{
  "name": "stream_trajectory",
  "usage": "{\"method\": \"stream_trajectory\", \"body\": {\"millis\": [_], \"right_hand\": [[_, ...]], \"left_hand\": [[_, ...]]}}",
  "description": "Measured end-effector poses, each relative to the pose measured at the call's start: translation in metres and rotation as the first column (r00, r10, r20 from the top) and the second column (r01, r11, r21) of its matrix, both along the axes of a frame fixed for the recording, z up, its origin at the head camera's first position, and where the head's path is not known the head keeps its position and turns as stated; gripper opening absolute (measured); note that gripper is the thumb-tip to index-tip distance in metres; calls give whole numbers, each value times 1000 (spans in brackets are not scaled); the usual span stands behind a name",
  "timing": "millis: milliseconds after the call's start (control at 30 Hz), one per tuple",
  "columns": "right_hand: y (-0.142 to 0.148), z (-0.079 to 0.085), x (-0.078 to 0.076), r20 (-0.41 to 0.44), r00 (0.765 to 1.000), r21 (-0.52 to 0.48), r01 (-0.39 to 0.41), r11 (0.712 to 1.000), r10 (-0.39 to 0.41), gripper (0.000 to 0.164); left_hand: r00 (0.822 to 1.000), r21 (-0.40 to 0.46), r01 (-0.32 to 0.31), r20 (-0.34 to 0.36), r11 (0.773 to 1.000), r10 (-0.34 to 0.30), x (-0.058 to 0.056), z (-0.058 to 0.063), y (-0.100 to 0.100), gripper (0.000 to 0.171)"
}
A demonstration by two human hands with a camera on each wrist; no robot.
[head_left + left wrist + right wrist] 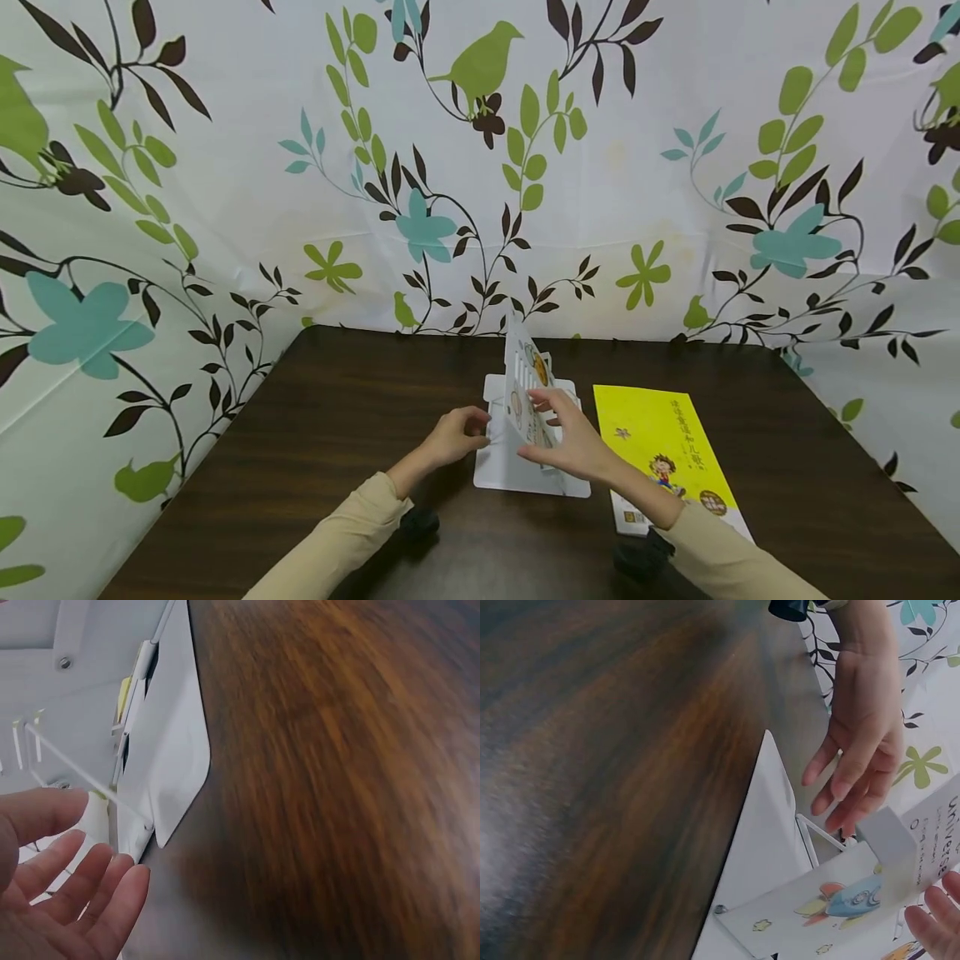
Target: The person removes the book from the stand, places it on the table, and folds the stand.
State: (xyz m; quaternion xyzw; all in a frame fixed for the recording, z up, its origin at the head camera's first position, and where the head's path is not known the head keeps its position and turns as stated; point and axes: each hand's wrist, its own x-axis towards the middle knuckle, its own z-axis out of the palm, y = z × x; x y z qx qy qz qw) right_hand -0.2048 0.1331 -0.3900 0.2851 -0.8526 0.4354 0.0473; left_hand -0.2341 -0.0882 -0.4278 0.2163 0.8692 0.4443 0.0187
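A white book stand (498,468) stands on the table, its flat base down and its printed panel (518,354) raised on edge. In the right wrist view the panel (787,919) shows a rocket, small stars and the word "universe". My left hand (453,435) is beside the stand's left side, holding nothing, its fingers loosely bent. A thin white support rod and the base (180,742) lie just past those fingers in the left wrist view. At the panel's right face is my right hand (573,440), thumb and fingers spread, fingertips close to the print.
To the right of the stand, a yellow book (645,421) with a cartoon child on its cover lies flat on the dark wooden table (360,392). A patterned cloth (247,183) with leaves and birds hangs behind the table and along its sides.
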Motion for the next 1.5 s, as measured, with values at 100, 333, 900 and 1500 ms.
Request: {"method": "stream_trajectory", "body": {"millis": [100,333,900,1500], "right_hand": [[-2,2,-3,1,1000,32,5,999,-5,68],[-1,4,-8,18,1000,47,-12,999,11,71],[1,4,-8,14,1000,43,-23,999,22,68],[-2,1,-7,7,1000,25,1,1000,-2,65]], "left_hand": [[999,-4,33,-16,999,-33,-2,0,3,26],[999,-38,24,-41,999,-26,-5,-5,7,20],[995,-91,3,-102,996,-13,-7,-14,15,5],[993,-91,0,-118,996,-10,-7,-12,15,6]]}}
